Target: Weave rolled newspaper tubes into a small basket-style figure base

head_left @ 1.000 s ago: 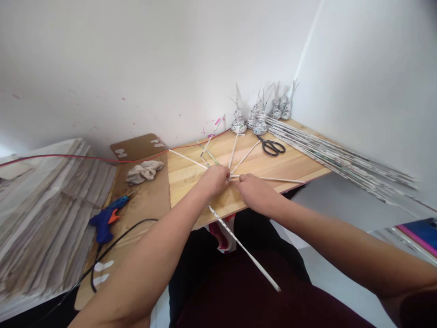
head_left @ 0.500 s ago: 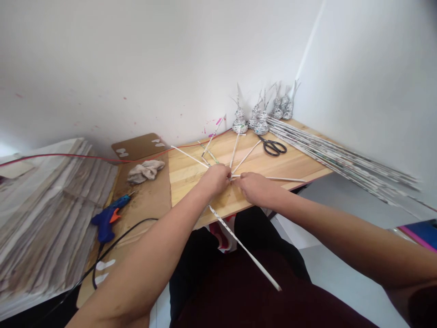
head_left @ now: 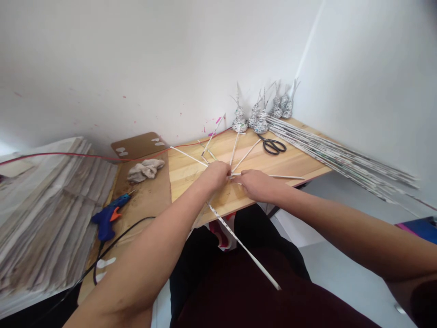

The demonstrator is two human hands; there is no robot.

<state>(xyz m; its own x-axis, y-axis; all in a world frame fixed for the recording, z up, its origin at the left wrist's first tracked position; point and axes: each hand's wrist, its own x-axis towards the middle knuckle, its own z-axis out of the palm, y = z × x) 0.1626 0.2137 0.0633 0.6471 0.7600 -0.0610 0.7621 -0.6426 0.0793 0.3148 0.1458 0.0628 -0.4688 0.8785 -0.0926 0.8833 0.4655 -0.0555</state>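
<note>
Several thin rolled paper sticks (head_left: pixel 246 156) spread outward from a crossing point on the wooden table (head_left: pixel 187 177). My left hand (head_left: pixel 218 175) is closed on the sticks at their crossing, its fingertips partly hidden. Close on its right, my right hand (head_left: pixel 254 182) has its fingers pinched at the same sticks, near the one that points right. A longer printed paper stick (head_left: pixel 244 248) runs from under my left hand over the table's front edge toward my body.
Black scissors (head_left: pixel 273 146) lie behind my right hand, near woven paper figures (head_left: pixel 240 122) and a bundle of long paper sticks (head_left: pixel 317 148). At left are a blue glue gun (head_left: pixel 105 221), a crumpled cloth (head_left: pixel 145 170) and stacked newspaper (head_left: pixel 54 218).
My right hand has shifted slightly up and its fingers sit a little differently at the crossing. My left hand stays nearly in place.
</note>
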